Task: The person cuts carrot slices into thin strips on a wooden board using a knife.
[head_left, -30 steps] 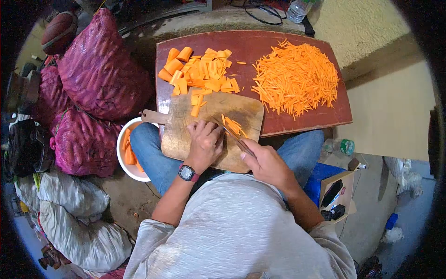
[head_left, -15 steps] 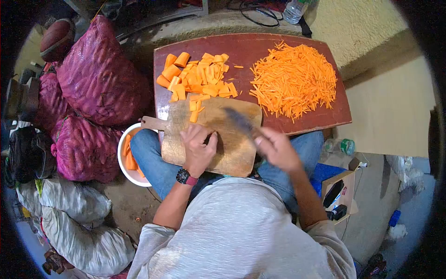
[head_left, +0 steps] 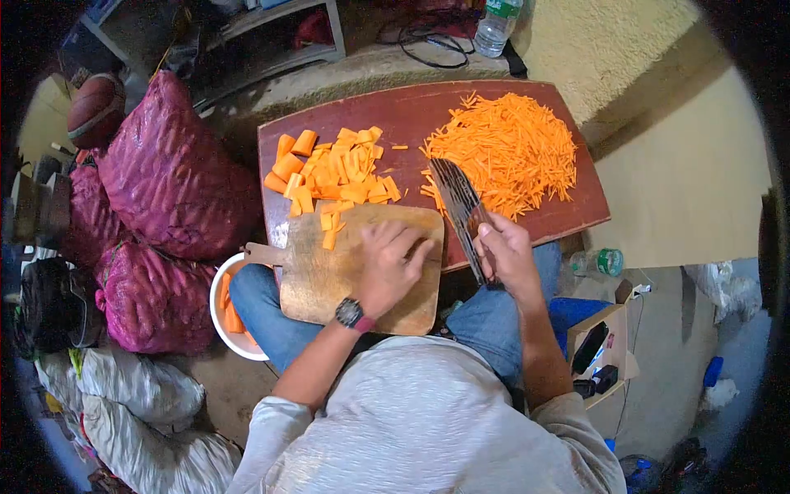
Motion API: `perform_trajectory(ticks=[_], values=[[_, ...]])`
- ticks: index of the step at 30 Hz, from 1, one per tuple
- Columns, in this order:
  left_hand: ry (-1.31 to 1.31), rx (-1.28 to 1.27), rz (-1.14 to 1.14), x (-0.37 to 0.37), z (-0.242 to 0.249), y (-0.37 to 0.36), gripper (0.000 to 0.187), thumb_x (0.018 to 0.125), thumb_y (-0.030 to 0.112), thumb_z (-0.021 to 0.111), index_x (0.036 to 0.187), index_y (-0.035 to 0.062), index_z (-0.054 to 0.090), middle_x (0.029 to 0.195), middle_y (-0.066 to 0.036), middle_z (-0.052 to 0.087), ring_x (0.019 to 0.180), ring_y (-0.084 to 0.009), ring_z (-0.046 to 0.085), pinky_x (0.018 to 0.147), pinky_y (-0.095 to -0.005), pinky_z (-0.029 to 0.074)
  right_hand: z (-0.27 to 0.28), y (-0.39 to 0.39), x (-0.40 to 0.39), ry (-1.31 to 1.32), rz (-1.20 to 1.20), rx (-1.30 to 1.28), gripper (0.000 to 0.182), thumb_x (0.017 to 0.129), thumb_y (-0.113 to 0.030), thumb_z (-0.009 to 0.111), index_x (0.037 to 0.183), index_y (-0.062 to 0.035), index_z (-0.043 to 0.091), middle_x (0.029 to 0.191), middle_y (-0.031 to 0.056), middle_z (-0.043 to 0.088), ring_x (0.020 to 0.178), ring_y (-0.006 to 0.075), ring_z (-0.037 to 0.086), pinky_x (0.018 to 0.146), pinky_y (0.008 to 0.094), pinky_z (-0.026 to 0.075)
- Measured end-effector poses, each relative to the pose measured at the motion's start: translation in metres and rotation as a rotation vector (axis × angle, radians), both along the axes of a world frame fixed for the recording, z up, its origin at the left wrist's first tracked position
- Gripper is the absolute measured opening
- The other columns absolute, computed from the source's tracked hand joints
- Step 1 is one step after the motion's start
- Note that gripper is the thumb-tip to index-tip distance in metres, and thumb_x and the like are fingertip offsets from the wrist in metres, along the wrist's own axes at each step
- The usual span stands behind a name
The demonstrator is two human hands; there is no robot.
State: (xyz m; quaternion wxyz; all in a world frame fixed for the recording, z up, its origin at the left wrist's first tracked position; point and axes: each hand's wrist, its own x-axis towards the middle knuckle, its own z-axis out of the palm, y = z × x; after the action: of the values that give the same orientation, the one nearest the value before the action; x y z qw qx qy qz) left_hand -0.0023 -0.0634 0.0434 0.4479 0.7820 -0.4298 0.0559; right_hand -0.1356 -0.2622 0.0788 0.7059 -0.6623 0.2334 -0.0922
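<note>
My right hand is wrapped round a knife, its dark streaked blade pointing up and away beside the board's right edge, in front of the carrot shreds. Over the wooden cutting board hovers or rests my left hand, fingers loosely bent and thumb apart, with nothing visible in them. The board lies across my lap, overlapping the table's near edge. A few carrot pieces sit at its far edge. Beyond it are cut carrot chunks. A heap of carrot shreds covers the table's right side.
The red-brown table stands ahead. To my left are a white bucket of carrots, pink mesh sacks and white sacks. A plastic bottle and an open box lie on the right.
The knife has swung from above the board to the right, beyond its edge. My left hand has shifted right across the board, its thumb now spread. The view has tilted slightly.
</note>
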Motion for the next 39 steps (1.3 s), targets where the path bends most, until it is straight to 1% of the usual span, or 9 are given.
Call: perform_trajectory(ticks=[6,9,11,12,14,15,21,29,39], values=[[-0.082,-0.026,-0.074,0.026,-0.020,-0.076,0.012,0.092,0.012,0.081,0.102,0.0059,0.078,0.097,-0.010,0.069,0.097,-0.0312,0.064,0.091,-0.0444,0.041,0.012,0.000,-0.004,-0.071,-0.065,0.019,0.027,0.116,-0.024,0.056,0.125,-0.0013,0.068,0.076,-0.0058,0.055,0.052,0.0010,0.048,0.046,0.0196,0.037],[-0.062,-0.017,-0.100,0.033,-0.037,-0.077,0.009,0.090,0.007,0.078,0.099,0.0058,0.077,0.097,-0.011,0.069,0.099,-0.0315,0.065,0.092,-0.0465,0.042,0.009,-0.011,-0.008,-0.067,-0.083,-0.051,0.028,0.114,-0.022,0.059,0.129,0.0001,0.066,0.078,0.0020,0.065,0.059,0.0126,0.064,0.052,0.0283,0.048],[0.145,-0.038,-0.044,0.043,-0.053,-0.072,0.012,0.089,0.008,0.079,0.100,0.0054,0.078,0.103,-0.011,0.073,0.104,-0.0316,0.066,0.095,-0.0483,0.043,0.000,-0.007,-0.008,-0.242,-0.074,-0.875,0.028,0.108,-0.022,0.066,0.125,0.0003,0.065,0.088,0.0157,0.074,0.078,0.0340,0.076,0.065,0.0457,0.058],[0.146,-0.029,-0.054,0.049,-0.049,-0.068,0.012,0.089,0.008,0.079,0.100,0.0054,0.078,0.103,-0.011,0.073,0.104,-0.0316,0.066,0.095,-0.0483,0.043,-0.004,-0.007,-0.012,-0.236,-0.084,-0.869,0.028,0.108,-0.022,0.066,0.125,0.0003,0.065,0.088,0.0157,0.074,0.078,0.0340,0.076,0.065,0.0457,0.058],[0.342,-0.272,0.065,0.058,-0.027,-0.063,0.020,0.088,0.014,0.084,0.106,0.0062,0.080,0.107,-0.012,0.073,0.108,-0.0312,0.066,0.098,-0.0460,0.044,-0.009,-0.005,-0.018,0.007,0.088,-1.012,0.033,0.100,-0.019,0.077,0.124,0.0005,0.064,0.090,0.0208,0.073,0.088,0.0478,0.073,0.071,0.0564,0.055],[0.345,-0.265,0.072,0.059,-0.013,-0.062,0.020,0.088,0.014,0.084,0.106,0.0062,0.080,0.107,-0.012,0.073,0.108,-0.0312,0.066,0.098,-0.0460,0.044,-0.008,-0.001,-0.016,0.051,0.131,-1.062,0.028,0.098,-0.020,0.079,0.112,-0.0020,0.063,0.095,0.0225,0.073,0.090,0.0499,0.071,0.073,0.0559,0.056],[-0.152,0.376,-0.227,0.069,0.025,-0.078,0.055,0.077,0.039,0.094,0.123,0.0120,0.080,0.121,-0.009,0.069,0.123,-0.0298,0.059,0.105,-0.0551,0.036,0.001,0.009,-0.016,-0.033,0.263,-1.320,0.028,0.096,-0.023,0.080,0.110,-0.0050,0.062,0.092,0.0180,0.072,0.084,0.0418,0.073,0.072,0.0511,0.059],[-0.400,0.254,-0.148,0.085,0.002,-0.126,0.028,0.089,0.028,0.085,0.111,0.0126,0.078,0.111,-0.009,0.069,0.111,-0.0300,0.062,0.103,-0.0552,0.038,0.005,0.006,-0.024,-0.024,0.256,-1.379,0.030,0.095,-0.021,0.080,0.115,-0.0041,0.064,0.092,0.0166,0.072,0.083,0.0386,0.074,0.071,0.0495,0.060],[-0.300,0.362,0.038,0.120,-0.005,-0.026,0.031,0.086,0.020,0.084,0.117,0.0162,0.081,0.124,-0.010,0.073,0.117,-0.0297,0.064,0.099,-0.0517,0.038,-0.011,0.055,-0.027,-0.032,0.411,-1.042,0.037,0.096,-0.021,0.078,0.125,-0.0033,0.063,0.107,0.0255,0.075,0.096,0.0468,0.074,0.077,0.0555,0.061]])
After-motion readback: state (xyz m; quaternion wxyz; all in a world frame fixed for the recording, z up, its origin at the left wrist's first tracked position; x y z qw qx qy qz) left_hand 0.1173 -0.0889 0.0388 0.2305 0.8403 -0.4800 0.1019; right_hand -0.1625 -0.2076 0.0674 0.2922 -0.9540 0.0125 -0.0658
